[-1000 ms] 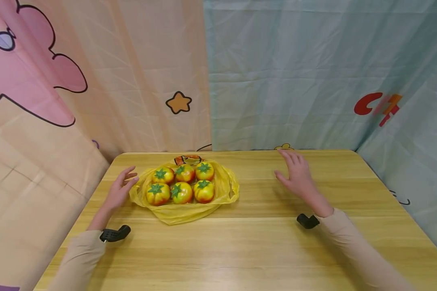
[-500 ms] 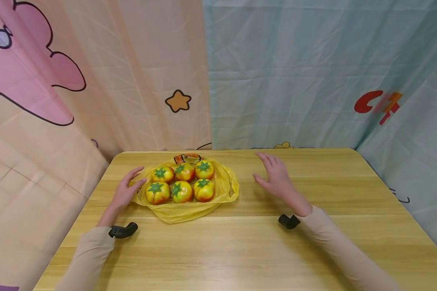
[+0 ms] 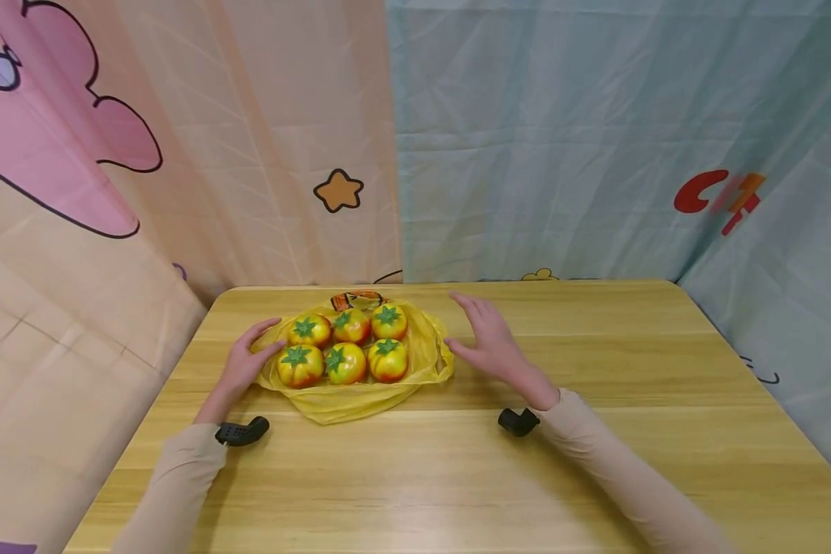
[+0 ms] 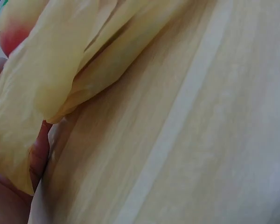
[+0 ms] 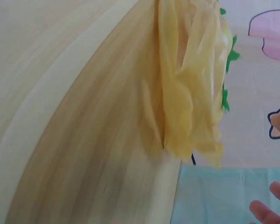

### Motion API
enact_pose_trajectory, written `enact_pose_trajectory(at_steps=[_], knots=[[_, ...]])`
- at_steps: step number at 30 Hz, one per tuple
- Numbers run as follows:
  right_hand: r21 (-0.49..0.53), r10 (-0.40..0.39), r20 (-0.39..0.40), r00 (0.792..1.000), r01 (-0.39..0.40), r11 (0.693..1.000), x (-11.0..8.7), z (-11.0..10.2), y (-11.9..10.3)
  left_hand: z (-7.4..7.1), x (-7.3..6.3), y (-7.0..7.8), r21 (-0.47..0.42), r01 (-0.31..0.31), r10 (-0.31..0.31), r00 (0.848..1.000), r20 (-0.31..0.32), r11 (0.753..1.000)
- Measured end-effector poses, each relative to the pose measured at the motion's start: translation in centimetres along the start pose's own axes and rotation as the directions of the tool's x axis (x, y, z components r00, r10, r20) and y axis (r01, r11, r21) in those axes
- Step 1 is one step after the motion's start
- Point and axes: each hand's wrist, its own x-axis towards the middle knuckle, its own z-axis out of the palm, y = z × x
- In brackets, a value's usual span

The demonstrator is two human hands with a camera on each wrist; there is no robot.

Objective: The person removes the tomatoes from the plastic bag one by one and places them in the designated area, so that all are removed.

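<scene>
We listed six yellow-red tomatoes (image 3: 346, 365) in a yellow bag (image 3: 356, 404) on a wood-grain table (image 3: 402, 485); left hand (image 3: 242, 363) at the bag's left edge, right hand (image 3: 492, 348) beside its right, both spread, gripping nothing; behind hung peach and pale-blue printed curtains (image 3: 575, 138).

A pale wooden table (image 3: 402, 477) with rounded far corners fills the lower part of the head view, its grain running side to side. Cloth hangs behind it and along both sides: peach cloth (image 3: 277, 123) on the left, light blue cloth (image 3: 526, 123) on the right, meeting at a vertical line. Printed on the peach are a large pink figure (image 3: 48, 138), outlined in black, and an orange star (image 3: 338, 191). Near the right corner, the blue carries a curved red shape (image 3: 692, 194). A small yellow shape (image 3: 540, 275) sits just above the table's far edge.
</scene>
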Motion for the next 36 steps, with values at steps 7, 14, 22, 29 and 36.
enact_pose_trajectory(at_steps=[7, 14, 22, 29, 36], knots=[[0.112, 0.064, 0.096, 0.993, -0.074, 0.991, 1.0, 1.2, -2.0, 0.3, 0.2, 0.2, -0.017, 0.003, -0.003, 1.0, -0.001, 1.0], [0.283, 0.11, 0.173, 0.979, -0.156, 0.946, 1.3, 2.6, -3.1, 0.1, 0.3, 0.2, -0.017, 0.033, -0.033, 0.999, 0.016, 0.999], [0.376, 0.144, 0.242, 0.959, -0.23, 0.897, 1.8, 3.9, -3.8, 0.1, 0.3, 0.4, -0.041, 0.038, -0.037, 0.999, 0.024, 0.998], [0.399, 0.176, 0.285, 0.942, -0.284, 0.872, 1.9, 4.6, -4.4, 0.1, 0.4, 1.0, -0.066, 0.075, -0.073, 0.997, 0.04, 0.995], [0.411, 0.2, 0.331, 0.922, -0.332, 0.849, 2.0, 5.7, -4.7, 0.2, 0.4, 0.7, -0.055, 0.084, -0.083, 0.996, 0.018, 0.995]])
